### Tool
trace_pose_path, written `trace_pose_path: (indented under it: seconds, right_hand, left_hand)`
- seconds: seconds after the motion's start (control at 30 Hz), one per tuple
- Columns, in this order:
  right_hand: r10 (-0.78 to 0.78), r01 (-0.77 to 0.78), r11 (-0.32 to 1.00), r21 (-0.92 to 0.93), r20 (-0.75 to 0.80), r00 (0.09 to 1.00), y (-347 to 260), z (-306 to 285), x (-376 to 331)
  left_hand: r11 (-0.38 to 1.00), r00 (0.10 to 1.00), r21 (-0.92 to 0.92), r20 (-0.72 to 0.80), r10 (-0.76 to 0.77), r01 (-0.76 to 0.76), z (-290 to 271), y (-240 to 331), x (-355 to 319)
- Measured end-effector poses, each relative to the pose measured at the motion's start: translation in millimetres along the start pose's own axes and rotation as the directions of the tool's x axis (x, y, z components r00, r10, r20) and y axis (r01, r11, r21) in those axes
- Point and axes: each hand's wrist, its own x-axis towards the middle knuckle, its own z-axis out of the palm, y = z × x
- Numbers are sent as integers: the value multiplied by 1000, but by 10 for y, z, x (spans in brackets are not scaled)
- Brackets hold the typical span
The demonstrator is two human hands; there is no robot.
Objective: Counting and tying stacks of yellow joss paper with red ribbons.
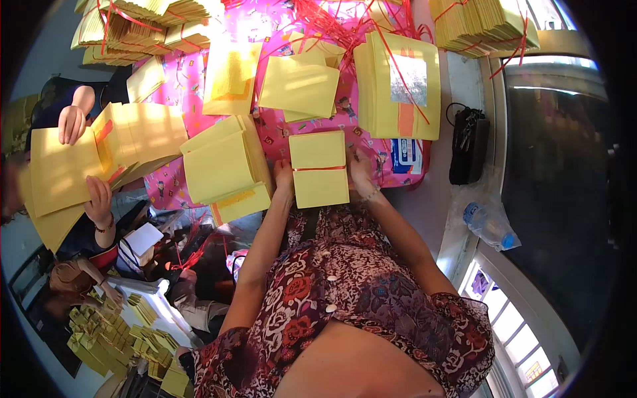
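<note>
In front of me at the table's near edge stands a squared bundle of yellow paper sheets (320, 189), with a thin red ribbon (320, 168) running across its middle. My left hand (283, 176) is closed at the bundle's left side, level with the ribbon. At the opposite side my right hand (360, 171) has its fingers curled against the edge; a bracelet circles that wrist. The fingertips of both hands are partly hidden, so whether they also pinch ribbon ends is unclear. Just left of the bundle leans a loose yellow paper stack (219, 166).
Pink patterned cloth (265, 129) covers the table. More yellow stacks (298, 83) and a tall stack (371, 93) lie beyond, near loose red ribbons (325, 26). A co-worker's hands (99, 199) hold yellow sheets at left. A black pouch (469, 146) and plastic bottle (490, 225) are at right.
</note>
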Motion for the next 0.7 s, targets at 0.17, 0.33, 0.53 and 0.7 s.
trace_pose_path:
  seconds: [0.17, 0.33, 0.53, 0.7]
  right_hand:
    - [46, -46, 999, 4, 7, 999, 129, 10, 52]
    - [235, -241, 949, 204, 52, 971, 403, 21, 198]
    - [182, -196, 959, 206, 88, 979, 428, -44, 204]
    - [171, -201, 949, 245, 136, 976, 325, -68, 184]
  left_hand:
    - [994, 998, -93, 46, -45, 49, 40, 111, -113]
    - [987, 998, 151, -28, 60, -55, 71, 203, -253]
    - [999, 999, 19, -20, 28, -28, 105, 224, -342]
    - [994, 998, -95, -24, -53, 51, 77, 277, -416]
